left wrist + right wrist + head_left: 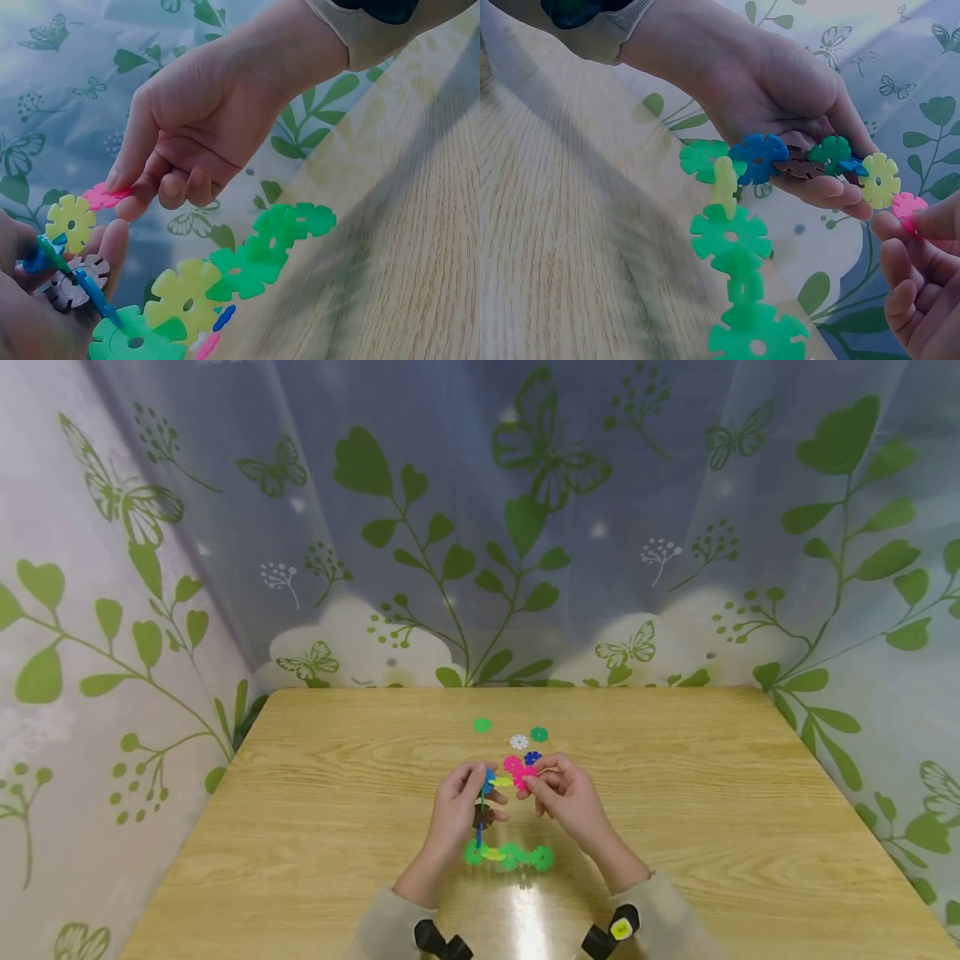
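A chain of slotted plastic flower discs bends between the two hands. My left hand holds it near a blue disc, thumb against it, with a brown disc along the fingers. Beyond the blue one comes a yellow disc. At that end, my right hand pinches a pink disc between thumb and finger, right at the yellow disc's edge. The chain's other end, with green discs and another yellow disc, extends from below the left hand toward the right.
Loose discs lie on the wooden table beyond the hands: light green, white, teal, dark blue and pink. A leaf-patterned curtain hangs behind the table's far edge.
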`<state>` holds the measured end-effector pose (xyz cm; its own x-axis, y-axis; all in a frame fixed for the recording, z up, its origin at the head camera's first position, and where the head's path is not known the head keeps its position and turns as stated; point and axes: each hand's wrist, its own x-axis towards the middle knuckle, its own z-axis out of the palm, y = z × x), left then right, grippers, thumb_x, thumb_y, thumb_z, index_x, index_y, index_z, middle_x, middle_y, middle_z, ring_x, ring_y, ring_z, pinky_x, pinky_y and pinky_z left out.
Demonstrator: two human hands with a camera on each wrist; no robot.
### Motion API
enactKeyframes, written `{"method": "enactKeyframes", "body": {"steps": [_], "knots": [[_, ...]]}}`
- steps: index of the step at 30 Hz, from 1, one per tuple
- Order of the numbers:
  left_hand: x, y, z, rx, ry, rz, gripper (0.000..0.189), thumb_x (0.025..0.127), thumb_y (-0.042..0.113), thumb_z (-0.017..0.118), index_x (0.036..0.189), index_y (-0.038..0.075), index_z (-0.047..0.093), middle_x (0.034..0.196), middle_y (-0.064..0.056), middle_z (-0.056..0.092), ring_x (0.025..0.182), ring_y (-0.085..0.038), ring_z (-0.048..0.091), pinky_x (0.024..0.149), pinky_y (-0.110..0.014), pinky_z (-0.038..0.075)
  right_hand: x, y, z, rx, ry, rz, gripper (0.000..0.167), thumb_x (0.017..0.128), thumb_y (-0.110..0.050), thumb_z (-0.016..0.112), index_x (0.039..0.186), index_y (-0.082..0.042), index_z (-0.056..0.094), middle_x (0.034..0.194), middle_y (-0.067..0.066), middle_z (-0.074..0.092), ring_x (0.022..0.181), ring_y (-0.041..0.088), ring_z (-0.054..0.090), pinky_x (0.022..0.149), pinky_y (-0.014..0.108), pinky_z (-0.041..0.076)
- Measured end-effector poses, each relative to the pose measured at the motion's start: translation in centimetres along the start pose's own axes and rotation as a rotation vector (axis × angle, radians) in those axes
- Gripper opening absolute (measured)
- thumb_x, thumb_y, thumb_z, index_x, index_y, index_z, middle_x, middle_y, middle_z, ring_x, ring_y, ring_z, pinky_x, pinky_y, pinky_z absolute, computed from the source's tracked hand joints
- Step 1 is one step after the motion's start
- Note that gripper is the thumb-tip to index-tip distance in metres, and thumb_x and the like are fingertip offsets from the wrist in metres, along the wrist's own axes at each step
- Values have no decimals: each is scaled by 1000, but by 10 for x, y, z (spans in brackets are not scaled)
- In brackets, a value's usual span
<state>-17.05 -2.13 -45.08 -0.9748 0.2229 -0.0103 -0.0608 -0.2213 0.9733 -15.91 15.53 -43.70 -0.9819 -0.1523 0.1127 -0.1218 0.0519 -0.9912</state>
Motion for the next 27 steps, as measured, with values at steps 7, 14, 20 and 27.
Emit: {"method": "enactKeyframes", "body": {"steps": [7, 14, 20, 27], "knots": [[2, -5, -1, -25, 23, 13, 35, 101, 27, 40, 116, -2, 56, 100, -20, 58, 81, -34, 61, 62, -38, 59, 4, 14, -1, 6, 1, -41, 15, 92, 0, 56, 101, 10, 49, 80, 31, 63, 49, 18, 50, 43, 17, 37], [4, -14, -1, 84, -40, 14, 46, 98, 40, 43, 118, 0, 53, 111, -15, 55, 75, -19, 60, 60, -33, 58, 6, 24, 1, -45, -6, -111, 9, 90, -1, 59, 97, 4, 55, 78, 25, 65, 52, 25, 52, 48, 28, 49], [4, -16, -1, 110, -44, -7, 45, 98, 37, 46, 119, -3, 44, 98, -14, 56, 68, -17, 56, 54, -27, 56, 0, 10, 11, -41, -5, -222, 4, 88, 11, 55, 85, 9, 53, 75, 30, 62, 53, 41, 49, 45, 26, 49], [3, -18, 2, 123, -49, -10, 35, 101, 27, 41, 114, -5, 39, 84, -13, 51, 67, -17, 53, 54, -28, 56, -6, 2, 20, -125, 49, -216, 7, 88, 9, 57, 81, 9, 54, 75, 27, 64, 51, 42, 46, 43, 20, 44]]}}
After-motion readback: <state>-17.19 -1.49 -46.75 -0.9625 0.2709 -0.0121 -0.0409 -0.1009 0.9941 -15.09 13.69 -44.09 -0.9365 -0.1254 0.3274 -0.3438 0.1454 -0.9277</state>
